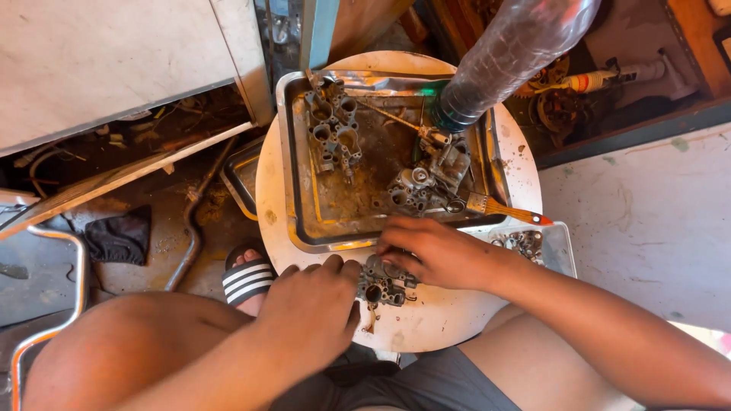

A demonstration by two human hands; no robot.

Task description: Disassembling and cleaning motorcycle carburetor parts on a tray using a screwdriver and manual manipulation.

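Left hand and right hand grip carburetor part.

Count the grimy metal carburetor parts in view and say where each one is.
3. One part lies at the metal tray's back left, one at its right beside the paintbrush, and one between the left hand and right hand. More may be hidden.

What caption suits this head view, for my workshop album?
Both hands, left hand and right hand, grip a grimy carburetor part beside a metal tray.
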